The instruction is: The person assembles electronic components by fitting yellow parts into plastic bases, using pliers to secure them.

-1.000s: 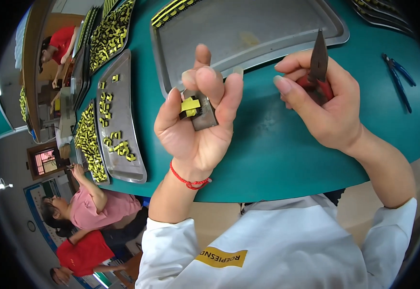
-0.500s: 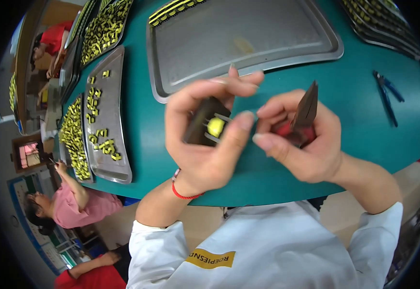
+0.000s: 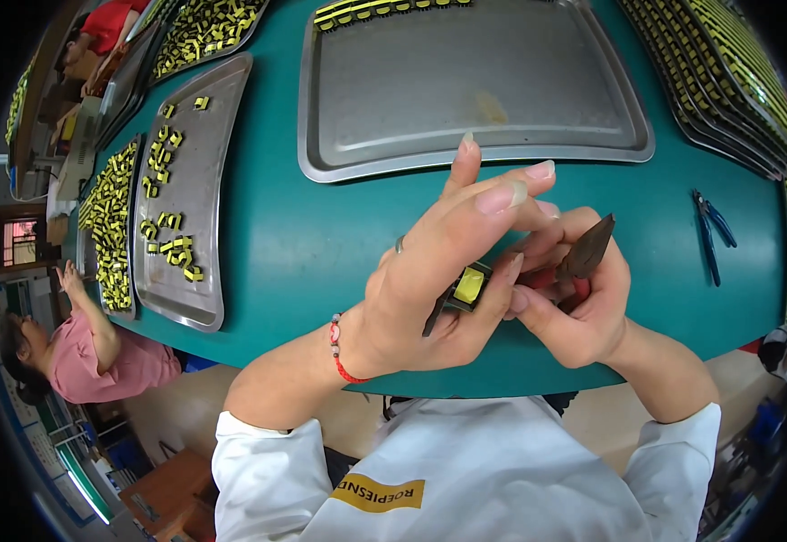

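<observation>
My left hand (image 3: 420, 303) is closed on a small black part wrapped in yellow tape (image 3: 468, 285), which looks like a small transformer. It is held between thumb and fingers, and the other fingers stretch out above it. Right beside it, my right hand (image 3: 596, 316) wraps round a pair of red-handled pliers (image 3: 589, 250), their dark jaws pointing up and away. The fingertips of both hands meet next to the part. Whatever they pinch there is hidden.
Beyond my hands lies a large metal tray (image 3: 465, 99) with a row of similar parts (image 3: 393, 13) along its far edge. A smaller tray (image 3: 204, 172) with loose parts is at left. Blue-handled cutters (image 3: 711, 233) and stacked full trays (image 3: 718, 99) are at right. A co-worker in pink (image 3: 95, 357) sits at left.
My left hand has turned and moved right, bringing the yellow-taped part against my right hand's fingers. The pliers have tilted slightly in my right hand.
</observation>
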The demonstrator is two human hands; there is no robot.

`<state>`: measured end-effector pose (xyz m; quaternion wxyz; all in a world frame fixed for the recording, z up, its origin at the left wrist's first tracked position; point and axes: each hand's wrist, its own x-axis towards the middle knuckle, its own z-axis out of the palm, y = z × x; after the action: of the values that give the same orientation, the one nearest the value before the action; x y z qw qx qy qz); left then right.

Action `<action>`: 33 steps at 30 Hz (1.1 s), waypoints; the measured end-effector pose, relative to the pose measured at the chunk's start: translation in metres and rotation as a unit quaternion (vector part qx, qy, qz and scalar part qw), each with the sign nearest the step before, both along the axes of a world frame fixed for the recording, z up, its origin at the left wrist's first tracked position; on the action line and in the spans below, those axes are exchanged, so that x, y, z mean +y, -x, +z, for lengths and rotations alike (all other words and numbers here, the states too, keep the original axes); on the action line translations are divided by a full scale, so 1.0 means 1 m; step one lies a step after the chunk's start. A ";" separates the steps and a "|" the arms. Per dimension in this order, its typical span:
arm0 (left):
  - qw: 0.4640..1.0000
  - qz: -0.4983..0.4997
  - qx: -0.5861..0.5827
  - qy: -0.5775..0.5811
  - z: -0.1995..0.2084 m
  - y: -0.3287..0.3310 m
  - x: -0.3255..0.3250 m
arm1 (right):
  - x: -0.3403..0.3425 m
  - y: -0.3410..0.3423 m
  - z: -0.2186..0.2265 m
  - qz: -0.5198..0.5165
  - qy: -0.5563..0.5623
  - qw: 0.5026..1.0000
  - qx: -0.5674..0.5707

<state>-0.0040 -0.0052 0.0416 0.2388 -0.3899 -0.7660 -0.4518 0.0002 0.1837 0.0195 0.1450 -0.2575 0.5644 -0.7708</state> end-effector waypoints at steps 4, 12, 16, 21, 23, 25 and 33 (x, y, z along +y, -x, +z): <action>1.000 -0.003 -0.025 -0.011 -0.001 0.000 0.001 | 0.000 0.001 0.002 0.000 0.001 1.000 0.001; 1.000 0.000 -0.027 -0.004 -0.002 0.001 0.000 | 0.000 0.001 0.002 -0.002 0.001 1.000 -0.003; 0.999 -0.012 -0.034 -0.023 -0.006 0.002 0.002 | 0.002 0.003 0.000 0.003 -0.029 0.998 0.053; 0.999 -0.015 -0.035 -0.029 -0.006 0.002 0.000 | 0.004 0.001 0.005 -0.015 -0.060 0.998 -0.001; 0.999 -0.002 -0.028 -0.032 -0.006 0.002 0.000 | 0.000 0.000 0.004 -0.024 -0.044 0.999 -0.005; 0.999 -0.002 -0.022 -0.049 -0.014 0.003 -0.001 | -0.003 0.001 0.001 -0.031 -0.026 0.999 -0.008; 0.643 -0.135 -0.563 -0.500 -0.001 0.000 0.006 | -0.002 0.013 -0.001 -0.111 -0.162 0.935 0.294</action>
<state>-0.0039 0.0011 0.0402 -0.1440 0.0197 -0.3486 -0.9260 -0.0124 0.1818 0.0181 -0.0744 -0.3811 0.7238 -0.5703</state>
